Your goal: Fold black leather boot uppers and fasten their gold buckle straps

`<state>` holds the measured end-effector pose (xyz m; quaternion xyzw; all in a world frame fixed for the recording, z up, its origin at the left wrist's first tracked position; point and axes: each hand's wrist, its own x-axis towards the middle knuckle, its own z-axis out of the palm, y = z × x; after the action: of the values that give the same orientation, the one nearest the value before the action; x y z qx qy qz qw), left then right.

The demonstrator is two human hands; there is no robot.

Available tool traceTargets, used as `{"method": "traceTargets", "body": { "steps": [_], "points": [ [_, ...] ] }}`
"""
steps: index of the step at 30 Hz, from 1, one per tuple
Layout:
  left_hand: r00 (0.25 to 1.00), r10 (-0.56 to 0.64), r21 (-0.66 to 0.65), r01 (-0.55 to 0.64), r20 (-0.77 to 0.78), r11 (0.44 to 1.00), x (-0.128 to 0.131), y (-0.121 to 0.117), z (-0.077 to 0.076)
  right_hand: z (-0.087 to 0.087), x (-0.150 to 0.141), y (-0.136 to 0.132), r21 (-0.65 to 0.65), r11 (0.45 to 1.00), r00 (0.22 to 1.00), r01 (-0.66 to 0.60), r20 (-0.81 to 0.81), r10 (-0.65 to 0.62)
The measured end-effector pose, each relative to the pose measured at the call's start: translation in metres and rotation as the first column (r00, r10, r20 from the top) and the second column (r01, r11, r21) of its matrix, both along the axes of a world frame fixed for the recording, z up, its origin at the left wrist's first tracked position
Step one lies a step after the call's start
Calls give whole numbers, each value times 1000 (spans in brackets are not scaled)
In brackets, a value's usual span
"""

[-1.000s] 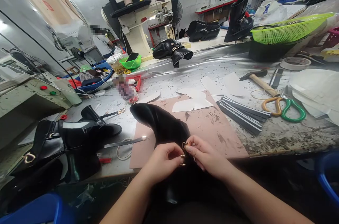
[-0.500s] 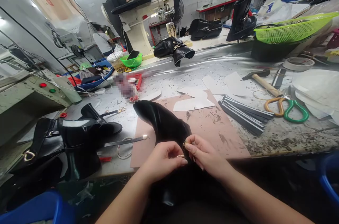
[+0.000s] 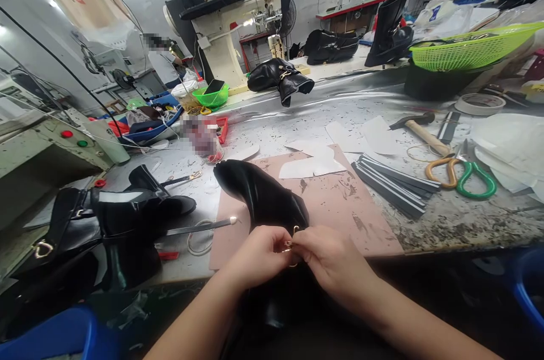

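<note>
The fingers [image 3: 278, 235] of the left hand [image 3: 261, 258] and the right hand [image 3: 335, 258] are drawn together, and a small gold-coloured fitting [image 3: 296, 228] of thin curved metal is pinched between them (its full outline is covered by the fingers). Over the left part of the pink board [image 3: 359, 227], a flat sheet scuffed with dark marks, a black boot [image 3: 272, 195] of smooth, glossy material is seen, bent and rounded at its far end. Its lower portion is lost in darkness past the board's near edge, and where it is supported cannot be told. Thin white pieces [image 3: 312, 164] are scattered across the board's far edge. To its right, flat grey strips [image 3: 391, 184] edged in white are fanned out; to its left, shiny black boots [image 3: 123, 212] are heaped, partly cut off by shadow.
</note>
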<state>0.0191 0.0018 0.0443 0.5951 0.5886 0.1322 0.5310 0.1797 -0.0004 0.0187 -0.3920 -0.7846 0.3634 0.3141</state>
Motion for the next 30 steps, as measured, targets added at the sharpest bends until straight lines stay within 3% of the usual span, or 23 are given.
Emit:
{"method": "traceTargets", "body": {
  "steps": [4, 7, 12, 14, 16, 19, 23, 30],
  "points": [
    [999, 20, 32, -21, 34, 999, 2, -2, 2, -5, -1, 6, -278, 959, 992, 44, -102, -75],
    [996, 73, 50, -76, 49, 996, -1, -4, 2, -4, 0, 11, -337, 939, 983, 62, -140, -116],
    [984, 123, 19, -127, 131, 992, -9, -5, 2, 2, 5, 13, -458, 867, 953, -196, -296, 59],
    [975, 135, -42, -129, 177, 991, -8, -5, 2, 1, 5, 9, -458, 865, 947, -208, -317, 60],
    [970, 154, -50, -148, 187, 988, -5, -5, 1, -2, 4, 5, -409, 899, 955, -155, -296, 30],
    [971, 183, 114, -201, 156, 973, 0, -7, -4, -5, 4, 1, -359, 926, 967, -116, -253, 23],
    [961, 220, 265, -260, 170, 928, 2, -12, -14, -3, 9, 2, -414, 898, 980, -151, -183, 81],
    [948, 250, 182, -286, 197, 941, 5, -11, -15, 0, 18, 2, -369, 913, 985, -175, -69, 161]
  ]
}}
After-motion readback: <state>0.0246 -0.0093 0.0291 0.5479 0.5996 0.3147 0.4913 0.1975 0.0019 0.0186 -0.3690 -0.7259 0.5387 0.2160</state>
